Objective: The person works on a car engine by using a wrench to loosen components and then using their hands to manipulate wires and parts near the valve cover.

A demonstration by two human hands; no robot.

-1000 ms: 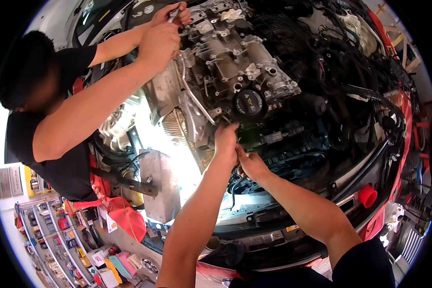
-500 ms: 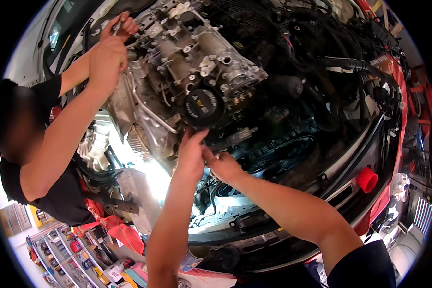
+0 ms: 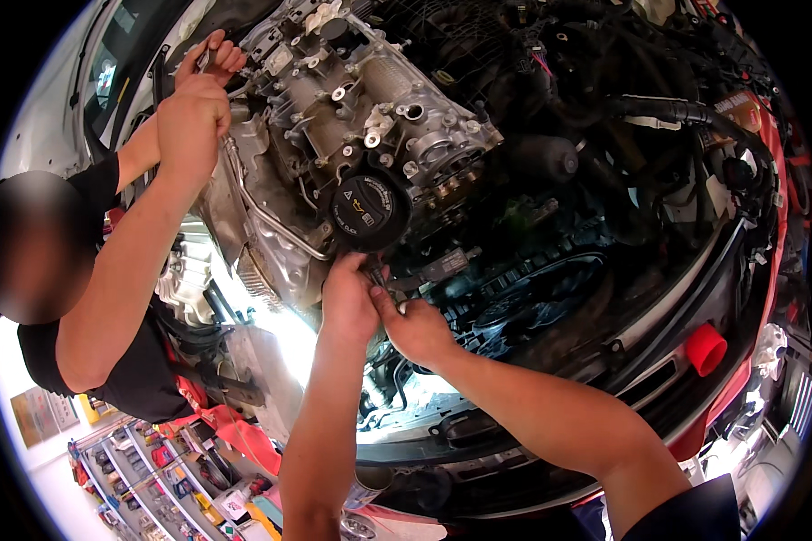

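Both of my hands work close together at the near end of a bare metal engine (image 3: 352,108), just below a round black oil filler cap (image 3: 370,207). My left hand (image 3: 350,296) is closed, its fingertips tucked under the engine's edge beside the cap. My right hand (image 3: 415,330) touches it from the right, thumb up and fingers curled around something mostly hidden. A thin dark piece (image 3: 376,274) shows between the two hands; its kind cannot be made out. Behind the cap, the engine top carries several bolt holes and ribbed housings.
At the left, a co-worker's hands (image 3: 194,117) grip a metal tool at the engine's far left side. A bent metal pipe (image 3: 275,225) runs along the engine. A red cup-shaped part (image 3: 705,350) sits on the front edge at right. Shelves (image 3: 144,478) stand lower left.
The view has shifted slightly. My hands stay together below the cap, and my right thumb and fingers have turned a little. The co-worker's hands remain at the engine's left side.
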